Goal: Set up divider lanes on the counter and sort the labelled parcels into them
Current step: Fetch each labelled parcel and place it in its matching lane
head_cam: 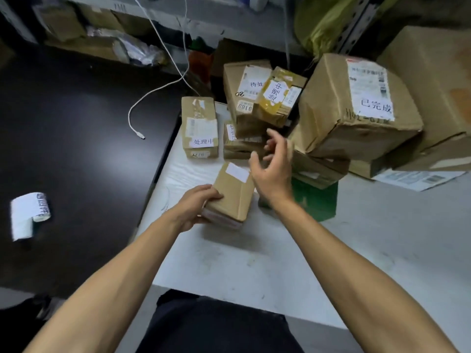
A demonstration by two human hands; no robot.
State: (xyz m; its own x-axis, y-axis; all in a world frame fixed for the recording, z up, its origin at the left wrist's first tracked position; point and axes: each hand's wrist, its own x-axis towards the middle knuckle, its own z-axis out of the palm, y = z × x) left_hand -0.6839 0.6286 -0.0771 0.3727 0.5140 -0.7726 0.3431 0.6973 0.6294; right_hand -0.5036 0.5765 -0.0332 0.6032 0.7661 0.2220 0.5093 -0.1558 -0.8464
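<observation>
My left hand (197, 206) grips the near left corner of a small brown parcel (233, 193) with a blank white label, resting on the white counter (229, 263). My right hand (274, 165) hovers just above and right of it, fingers spread and curled, holding nothing. Behind lies a heap of labelled cardboard parcels: a flat one (200, 127) at the left, a tall one (246, 89) with a yellow-taped one (276, 98) leaning on it, and a big box (356, 105) at the right. A small parcel (235, 138) sits partly hidden behind my right hand.
A green box (314, 200) lies under the pile to the right of my right hand. A dark table (76, 136) at the left holds a white cable (142, 100) and a roll of labels (29, 215). Loose paper (418, 178) and larger cartons (438, 80) are far right.
</observation>
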